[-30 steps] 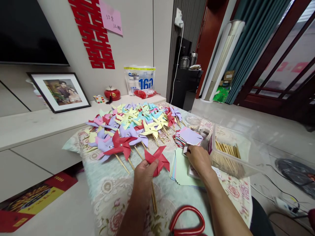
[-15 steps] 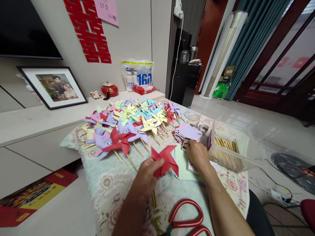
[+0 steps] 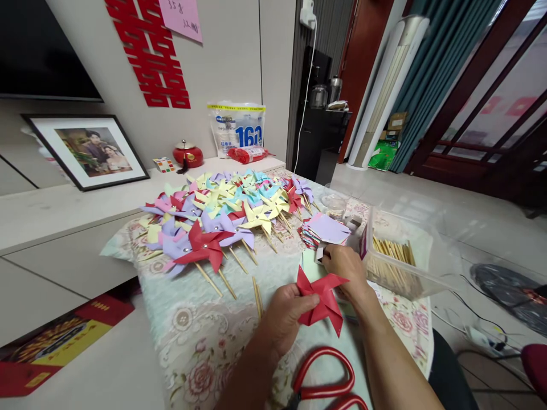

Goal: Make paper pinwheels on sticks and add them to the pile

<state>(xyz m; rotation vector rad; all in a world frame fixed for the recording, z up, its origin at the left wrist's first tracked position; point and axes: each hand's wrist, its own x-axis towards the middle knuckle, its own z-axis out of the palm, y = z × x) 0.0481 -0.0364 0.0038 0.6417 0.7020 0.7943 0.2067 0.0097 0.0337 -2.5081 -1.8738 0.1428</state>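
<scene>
Left hand (image 3: 284, 316) pinching folded red paper pinwheel (image 3: 322, 299) by its edge, lifted off flowery cloth surface (image 3: 192, 330) to keep it flat. Right hand (image 3: 346, 267) just behind, fingers closed on small white thing (image 3: 320, 254), beside clear plastic box of wooden sticks (image 3: 395, 259).

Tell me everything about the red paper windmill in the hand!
The red pinwheel is folded from plain red paper, with pointed blades fanning out from its middle. No stick shows on it. The left hand pinches its left side, holding it tilted above the flowered tablecloth. It partly overlaps the right hand in view.
</scene>
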